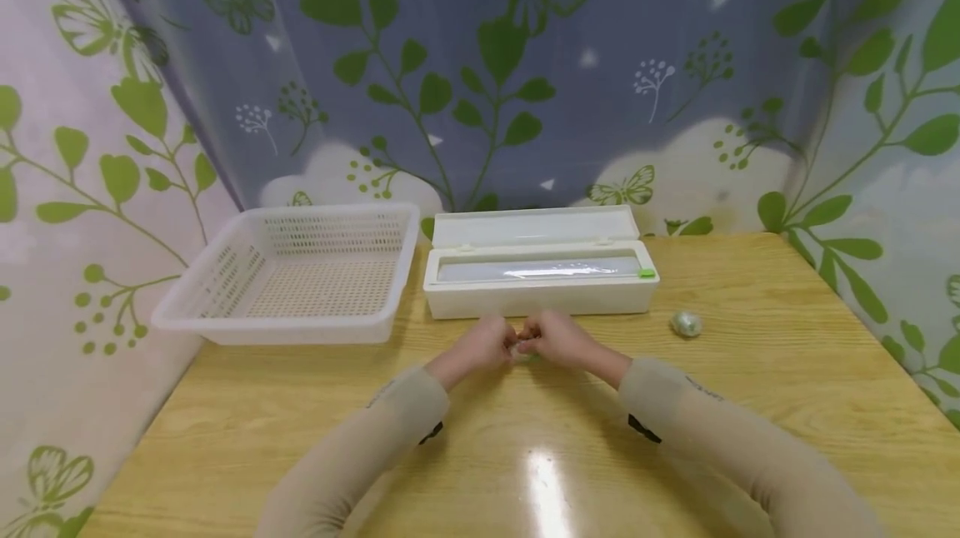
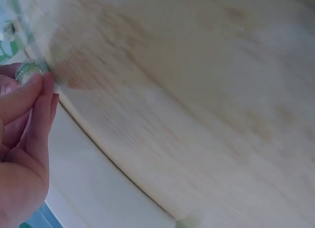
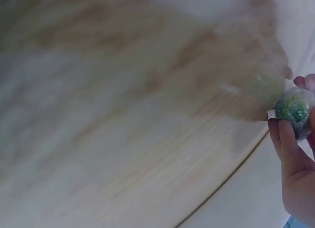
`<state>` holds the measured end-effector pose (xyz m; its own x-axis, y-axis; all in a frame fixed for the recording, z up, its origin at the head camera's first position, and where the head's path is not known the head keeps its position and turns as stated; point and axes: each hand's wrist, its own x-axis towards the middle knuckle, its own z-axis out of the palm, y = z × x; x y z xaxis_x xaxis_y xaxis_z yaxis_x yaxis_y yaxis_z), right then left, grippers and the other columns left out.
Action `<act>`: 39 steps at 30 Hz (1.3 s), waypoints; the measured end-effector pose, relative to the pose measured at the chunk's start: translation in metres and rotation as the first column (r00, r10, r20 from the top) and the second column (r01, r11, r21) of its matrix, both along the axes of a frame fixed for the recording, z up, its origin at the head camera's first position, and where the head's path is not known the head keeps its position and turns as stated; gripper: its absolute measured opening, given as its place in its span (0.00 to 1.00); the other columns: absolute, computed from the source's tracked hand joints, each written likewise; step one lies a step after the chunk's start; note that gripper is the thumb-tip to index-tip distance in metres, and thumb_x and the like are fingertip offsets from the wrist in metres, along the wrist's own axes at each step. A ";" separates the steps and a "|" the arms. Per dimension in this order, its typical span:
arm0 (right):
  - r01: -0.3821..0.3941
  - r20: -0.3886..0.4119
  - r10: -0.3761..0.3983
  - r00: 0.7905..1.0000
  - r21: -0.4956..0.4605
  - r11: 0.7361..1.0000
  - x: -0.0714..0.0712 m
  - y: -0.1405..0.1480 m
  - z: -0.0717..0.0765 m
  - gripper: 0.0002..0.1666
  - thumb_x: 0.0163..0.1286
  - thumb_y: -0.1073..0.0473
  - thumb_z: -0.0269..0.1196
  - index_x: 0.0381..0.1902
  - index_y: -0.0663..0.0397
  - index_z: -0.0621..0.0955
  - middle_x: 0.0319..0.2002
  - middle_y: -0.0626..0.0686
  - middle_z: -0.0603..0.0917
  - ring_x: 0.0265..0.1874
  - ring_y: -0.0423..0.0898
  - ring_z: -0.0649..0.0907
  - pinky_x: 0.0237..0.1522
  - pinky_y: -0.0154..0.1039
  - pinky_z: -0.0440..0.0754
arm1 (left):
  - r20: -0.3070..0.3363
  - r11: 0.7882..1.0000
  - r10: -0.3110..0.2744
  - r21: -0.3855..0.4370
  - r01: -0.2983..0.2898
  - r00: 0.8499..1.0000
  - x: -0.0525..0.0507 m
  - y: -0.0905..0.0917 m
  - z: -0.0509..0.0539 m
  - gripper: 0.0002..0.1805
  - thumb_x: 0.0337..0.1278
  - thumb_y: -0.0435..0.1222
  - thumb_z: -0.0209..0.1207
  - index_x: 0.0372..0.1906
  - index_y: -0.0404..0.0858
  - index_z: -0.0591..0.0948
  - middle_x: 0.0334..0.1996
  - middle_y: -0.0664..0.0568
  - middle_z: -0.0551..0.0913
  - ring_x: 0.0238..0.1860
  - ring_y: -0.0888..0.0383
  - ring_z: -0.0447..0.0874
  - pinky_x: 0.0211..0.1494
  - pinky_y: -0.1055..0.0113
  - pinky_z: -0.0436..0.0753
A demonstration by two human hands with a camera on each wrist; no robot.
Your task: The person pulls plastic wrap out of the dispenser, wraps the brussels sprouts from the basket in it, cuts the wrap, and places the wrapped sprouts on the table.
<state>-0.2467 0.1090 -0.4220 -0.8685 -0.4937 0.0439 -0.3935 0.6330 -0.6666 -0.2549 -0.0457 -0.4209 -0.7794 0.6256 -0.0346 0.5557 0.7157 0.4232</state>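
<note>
My left hand [image 1: 483, 344] and right hand [image 1: 561, 340] meet low over the table, just in front of the white box [image 1: 540, 301]. Between them they pinch a small round green thing wrapped in clear film [image 3: 293, 110]; fingers cover most of it in the head view. In the left wrist view, the left thumb and fingers grip the wrapped green thing [image 2: 30, 70]. The right wrist view has the right fingers curled around its edge. What lies inside the film cannot be made out. A similar film-wrapped ball [image 1: 686, 323] rests on the table to the right.
The box lid [image 1: 536, 228] is raised at the back, and a roll of clear film [image 1: 555, 269] lies inside. A green slider [image 1: 646, 273] sits at the box's right end. To the left stands a white plastic basket [image 1: 292, 330]. Patterned curtains [image 1: 465, 138] border the wooden table [image 1: 480, 455].
</note>
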 end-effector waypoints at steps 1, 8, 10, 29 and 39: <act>-0.010 0.005 0.010 1.000 -0.007 1.000 -0.001 0.000 0.001 0.08 0.57 0.62 0.63 0.20 0.56 0.79 0.17 0.50 0.76 0.13 0.38 0.64 0.17 0.30 0.63 | -0.005 1.000 0.003 -0.004 -0.003 1.000 0.000 0.000 0.001 0.04 0.40 0.25 0.61 0.19 0.34 0.80 0.13 0.57 0.71 0.15 0.65 0.60 0.18 0.76 0.61; -0.266 0.005 0.266 0.964 0.010 0.964 -0.010 0.016 0.003 0.16 0.53 0.68 0.64 0.42 0.61 0.79 0.40 0.54 0.80 0.36 0.47 0.79 0.36 0.38 0.77 | 0.004 0.999 0.049 -0.022 -0.049 0.999 0.001 0.000 0.003 0.09 0.39 0.28 0.64 0.14 0.36 0.76 0.12 0.57 0.70 0.15 0.64 0.61 0.18 0.75 0.64; -0.324 -0.005 0.324 0.946 0.057 0.944 -0.011 0.021 0.002 0.23 0.50 0.70 0.65 0.47 0.60 0.76 0.44 0.55 0.78 0.40 0.50 0.78 0.38 0.38 0.77 | 0.007 0.999 0.044 -0.014 -0.044 0.999 0.000 -0.001 0.002 0.08 0.39 0.28 0.65 0.15 0.35 0.77 0.12 0.57 0.71 0.16 0.64 0.62 0.19 0.75 0.65; -0.313 -0.080 0.323 0.943 0.116 0.943 -0.016 0.019 -0.003 0.17 0.48 0.68 0.67 0.37 0.61 0.75 0.33 0.53 0.78 0.29 0.44 0.77 0.29 0.34 0.75 | -0.052 0.997 -0.055 -0.058 0.052 0.997 0.000 0.003 0.004 0.06 0.41 0.27 0.61 0.17 0.35 0.77 0.15 0.56 0.71 0.18 0.63 0.63 0.23 0.74 0.66; -0.070 0.292 0.090 0.952 -0.078 0.994 -0.009 0.022 -0.004 0.17 0.69 0.58 0.48 0.44 0.69 0.75 0.27 0.57 0.78 0.24 0.47 0.79 0.26 0.39 0.77 | 0.266 0.991 0.080 0.079 -0.104 0.961 -0.001 -0.004 0.004 0.14 0.57 0.35 0.54 0.43 0.27 0.77 0.32 0.45 0.81 0.29 0.59 0.78 0.30 0.70 0.76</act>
<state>-0.2557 0.1314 -0.4263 -0.8054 -0.5669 -0.1731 -0.2209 0.5581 -0.7998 -0.2556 -0.0497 -0.4164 -0.8050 0.5616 -0.1911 0.3504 0.7101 0.6107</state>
